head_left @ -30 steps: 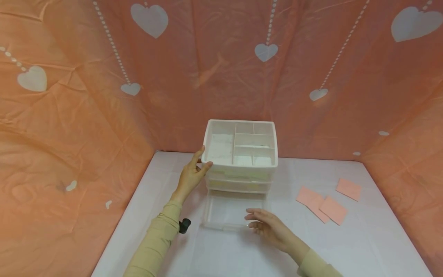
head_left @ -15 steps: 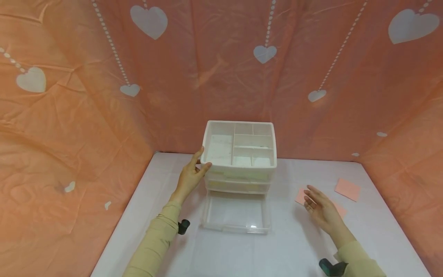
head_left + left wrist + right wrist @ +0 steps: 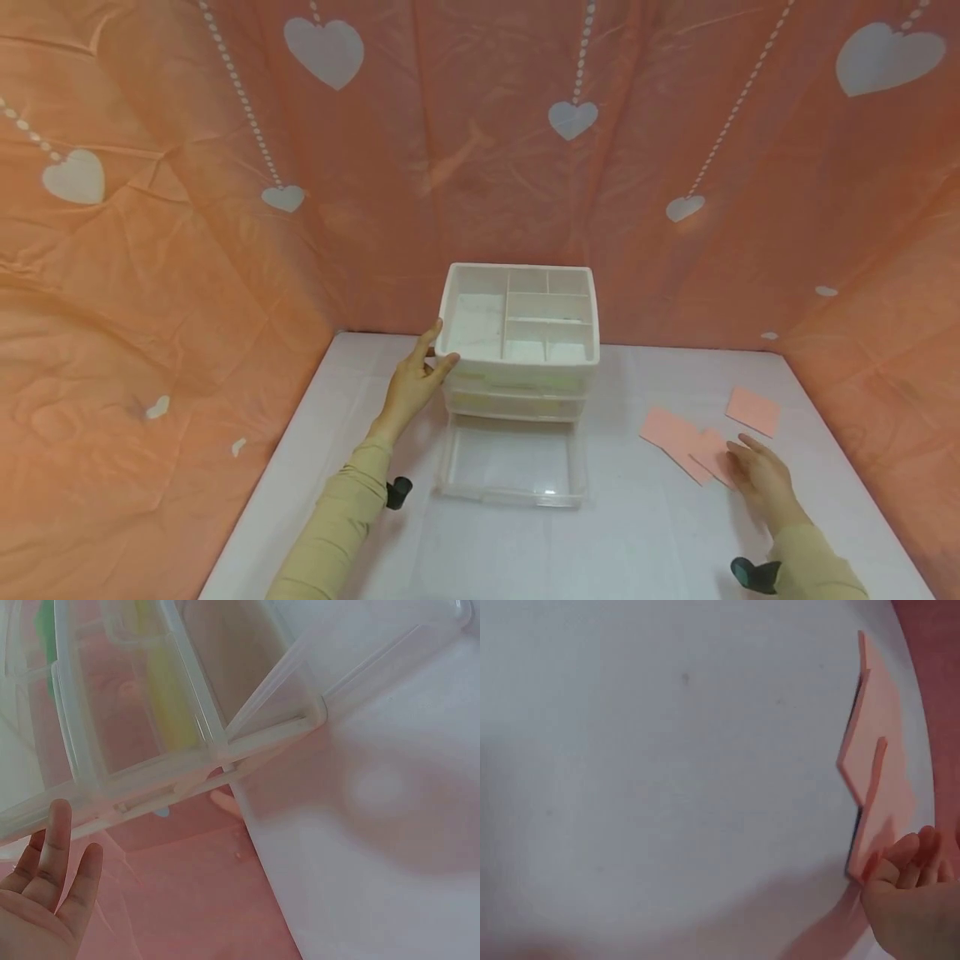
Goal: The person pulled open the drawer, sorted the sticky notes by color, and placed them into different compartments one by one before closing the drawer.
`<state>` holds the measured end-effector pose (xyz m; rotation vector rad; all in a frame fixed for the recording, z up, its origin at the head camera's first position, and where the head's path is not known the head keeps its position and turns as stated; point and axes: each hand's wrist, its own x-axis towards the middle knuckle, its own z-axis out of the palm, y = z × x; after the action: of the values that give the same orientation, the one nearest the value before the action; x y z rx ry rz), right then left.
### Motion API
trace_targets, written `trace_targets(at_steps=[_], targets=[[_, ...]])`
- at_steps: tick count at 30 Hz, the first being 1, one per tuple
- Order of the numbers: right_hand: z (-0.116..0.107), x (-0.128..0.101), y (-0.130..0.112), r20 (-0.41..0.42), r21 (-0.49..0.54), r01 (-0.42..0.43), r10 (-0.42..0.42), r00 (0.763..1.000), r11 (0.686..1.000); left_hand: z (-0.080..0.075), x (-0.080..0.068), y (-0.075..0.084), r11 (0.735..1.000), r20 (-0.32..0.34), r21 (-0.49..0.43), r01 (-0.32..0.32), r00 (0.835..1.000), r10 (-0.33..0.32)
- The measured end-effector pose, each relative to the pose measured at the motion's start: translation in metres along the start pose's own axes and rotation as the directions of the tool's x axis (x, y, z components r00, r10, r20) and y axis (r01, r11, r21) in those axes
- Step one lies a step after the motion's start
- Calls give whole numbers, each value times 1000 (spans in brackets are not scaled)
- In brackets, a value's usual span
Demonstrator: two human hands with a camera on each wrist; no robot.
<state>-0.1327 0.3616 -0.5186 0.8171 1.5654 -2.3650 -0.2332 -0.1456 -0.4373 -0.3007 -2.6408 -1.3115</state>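
A white plastic drawer organizer (image 3: 517,362) with a divided top tray stands at the back middle. Its bottom drawer (image 3: 513,497) is pulled out and looks bare inside. My left hand (image 3: 411,387) holds the organizer's front left corner, thumb at the front and fingers along the side; in the left wrist view, fingers (image 3: 56,840) touch the clear side wall. Over the right end of a pink sticky note pad (image 3: 708,450) is my right hand (image 3: 763,479), fingers loosely bent at its edge. Whether they pinch it is hidden. Another pink pad (image 3: 667,433) lies partly under that one.
A separate pink pad (image 3: 753,412) lies further back on the white table (image 3: 645,550). Yellow (image 3: 166,694) and green things show through the organizer's upper drawers. Orange cloth with hearts (image 3: 510,192) encloses the table's back and sides.
My right hand has moved from the pulled-out drawer rightward to the pink pads, ending at the right edge of the front pad. My left hand stays on the organizer.
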Motion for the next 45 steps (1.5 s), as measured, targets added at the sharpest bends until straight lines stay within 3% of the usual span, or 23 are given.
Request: trace_targets(at_steps=[3,6,11,18,22,26,33,37,42,45], targets=[[-3,3,8,-103,-170,6,-23,994,985,1,0,-1,1000,3,-2,-1,1000,1],[-6,6,16,-185,-365,17,-91,979,931,2,0,-2,1000,3,-1,-8,1000,8],[-11,9,22,-242,-519,-4,-142,960,855,2,-1,-1,1000,-5,1,-10,1000,10],[-13,12,19,-120,-800,22,-196,973,600,0,-1,1,1000,-8,-13,-9,1000,9],[-11,12,18,-121,-839,18,-218,969,543,-2,-1,0,1000,-24,-13,-19,1000,19],[-9,11,20,-147,-849,33,-296,944,528,-3,-1,0,999,-32,-9,-36,999,35],[-9,7,27,-186,-790,78,-360,914,607,-4,0,0,1000,11,-14,5,1000,-5],[-15,3,29,-172,-776,130,-406,898,618,-2,0,2,1000,20,-25,10,1000,-9],[-22,-6,27,-121,-714,228,-437,891,662,-2,-1,4,1000,16,-18,13,1000,-13],[-23,-13,22,-86,-688,281,-459,884,669,-2,-1,4,1000,9,-14,13,1000,-13]])
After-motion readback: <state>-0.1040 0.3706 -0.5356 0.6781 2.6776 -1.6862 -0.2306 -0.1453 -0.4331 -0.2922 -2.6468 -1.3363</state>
